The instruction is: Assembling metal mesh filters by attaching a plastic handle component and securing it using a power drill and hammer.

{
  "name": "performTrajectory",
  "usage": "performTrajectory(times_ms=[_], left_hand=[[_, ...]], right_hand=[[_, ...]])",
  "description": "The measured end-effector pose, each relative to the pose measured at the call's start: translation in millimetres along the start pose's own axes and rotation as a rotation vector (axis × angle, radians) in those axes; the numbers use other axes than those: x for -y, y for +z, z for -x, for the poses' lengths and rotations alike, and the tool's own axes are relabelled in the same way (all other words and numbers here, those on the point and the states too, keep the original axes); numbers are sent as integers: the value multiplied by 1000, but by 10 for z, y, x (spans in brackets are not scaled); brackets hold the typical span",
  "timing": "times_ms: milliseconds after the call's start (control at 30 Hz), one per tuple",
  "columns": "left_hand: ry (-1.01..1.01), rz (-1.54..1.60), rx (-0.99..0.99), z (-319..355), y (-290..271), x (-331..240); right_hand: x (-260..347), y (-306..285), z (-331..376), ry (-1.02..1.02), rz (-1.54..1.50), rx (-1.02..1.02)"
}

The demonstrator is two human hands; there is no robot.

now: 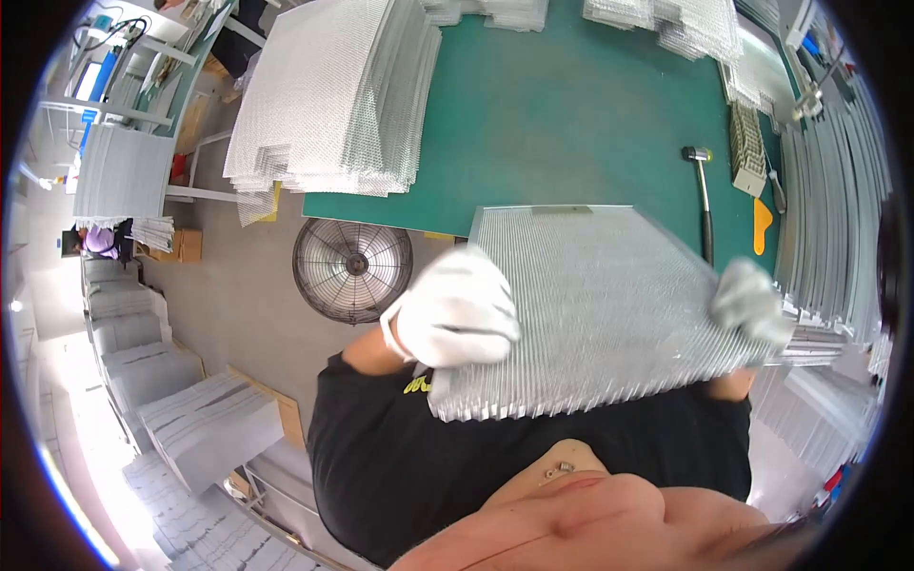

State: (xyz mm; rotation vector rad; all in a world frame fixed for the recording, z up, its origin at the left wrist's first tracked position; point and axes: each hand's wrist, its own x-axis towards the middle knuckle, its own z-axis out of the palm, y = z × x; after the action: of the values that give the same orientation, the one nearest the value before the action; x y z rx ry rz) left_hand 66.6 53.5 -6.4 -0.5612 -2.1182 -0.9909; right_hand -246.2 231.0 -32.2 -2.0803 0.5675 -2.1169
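I hold a stack of silvery corrugated metal mesh sheets flat in front of my chest, over the near edge of the green table. My left hand, in a white glove, grips the stack's left near corner. My right hand, also white-gloved and blurred, grips the stack's right edge. The stack hides part of the table's front edge.
A tall pile of mesh sheets overhangs the table's left side. A hammer and an orange scraper lie at the right. Framed panels lean at far right. A round fan stands on the floor, with more stacked sheets at left.
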Motion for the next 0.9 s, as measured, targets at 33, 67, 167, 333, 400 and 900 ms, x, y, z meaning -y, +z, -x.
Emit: performTrajectory(times_ms=[33, 67, 167, 333, 400, 900], left_hand=[[-111, -45, 99, 124, 60, -20], [-225, -91, 198, 305, 141, -22], [-602, -287, 357, 533, 162, 241], [-775, -661, 420, 790, 166, 586], [-829, -676, 422, 799, 203, 608], [-889, -651, 80, 1195, 378, 841]], right_hand=[[110, -115, -39, 82, -95, 314], [161, -94, -71, 77, -126, 428], [401, 264, 307, 19, 125, 18], [322, 384, 403, -38, 85, -185], [339, 340, 397, -23, 92, -129], [332, 465, 368, -49, 138, -244]])
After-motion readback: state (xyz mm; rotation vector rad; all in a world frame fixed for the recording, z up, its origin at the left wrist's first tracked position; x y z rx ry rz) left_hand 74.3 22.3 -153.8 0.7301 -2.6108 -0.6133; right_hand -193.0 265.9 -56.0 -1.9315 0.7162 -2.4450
